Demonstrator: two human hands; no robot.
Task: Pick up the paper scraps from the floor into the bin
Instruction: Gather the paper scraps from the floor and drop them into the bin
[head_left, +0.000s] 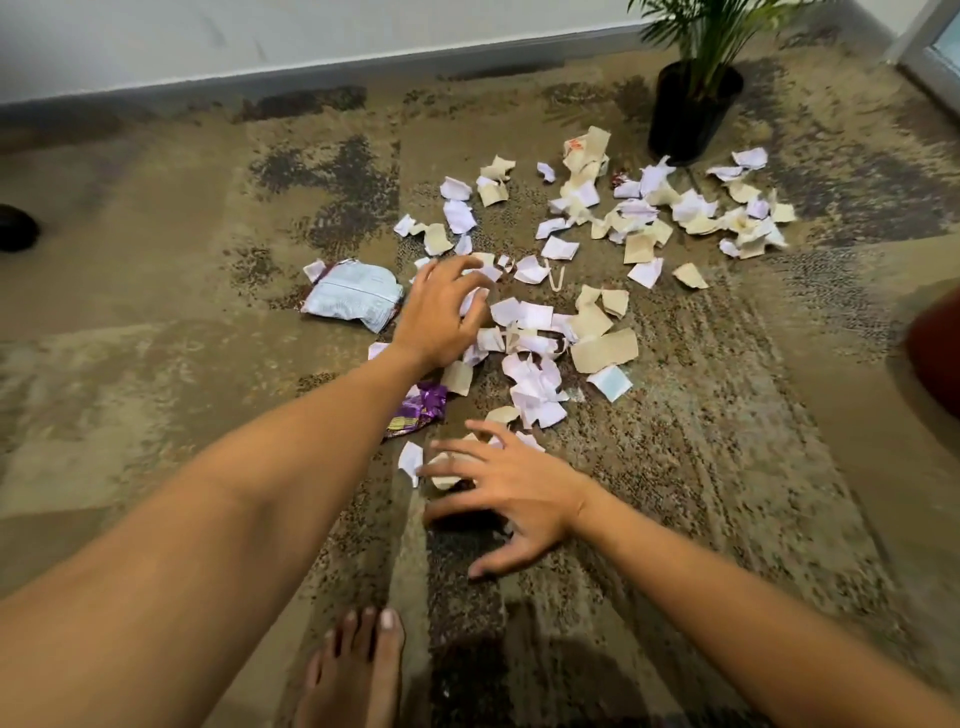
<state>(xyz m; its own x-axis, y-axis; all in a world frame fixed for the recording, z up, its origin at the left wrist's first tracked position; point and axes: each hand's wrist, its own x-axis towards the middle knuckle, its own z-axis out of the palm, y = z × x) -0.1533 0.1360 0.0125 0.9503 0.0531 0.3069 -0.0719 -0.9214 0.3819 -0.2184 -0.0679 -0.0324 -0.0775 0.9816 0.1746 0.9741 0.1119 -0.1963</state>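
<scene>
Both grips spread, left hand (441, 317) and right hand (511, 493) partly hiding paper scraps (535, 358).

Dim warm light; soft overall blur; wide-angle bending at edges.

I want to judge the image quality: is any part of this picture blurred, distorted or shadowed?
Head view: the right hand and left hand are slightly motion-blurred; the paper scraps are fairly sharp; the wide lens bends the skirting board; a soft shadow lies on the carpet near the bare foot.
</scene>
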